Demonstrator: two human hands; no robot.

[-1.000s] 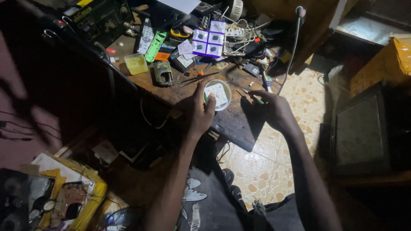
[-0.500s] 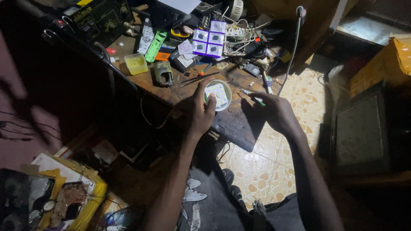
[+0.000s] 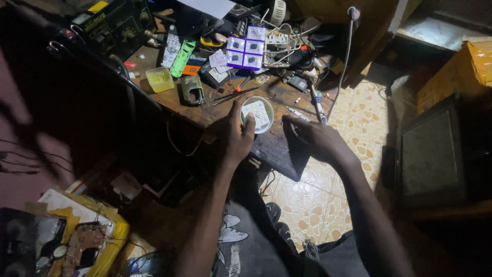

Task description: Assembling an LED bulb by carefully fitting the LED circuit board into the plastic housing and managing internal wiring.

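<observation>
The left hand (image 3: 234,134) curls its fingers round a round white lamp disc (image 3: 257,114) — a shallow dish shape, its flat face dotted with small pale squares — which sits near the front edge of the worn wooden tabletop (image 3: 205,110); the right hand (image 3: 313,137) rests just beside it, fingers loosely bent and holding nothing that shows; a thin dark tool (image 3: 234,95) lies just behind the disc; farther back stand a purple-edged card of small black parts (image 3: 246,52), a green strip (image 3: 183,57), a pale yellow plastic tub (image 3: 160,79) and a tangle of wires (image 3: 279,43); patterned tiles (image 3: 359,107) cover the floor — a dark boxy screen (image 3: 430,154) stands to the right.
</observation>
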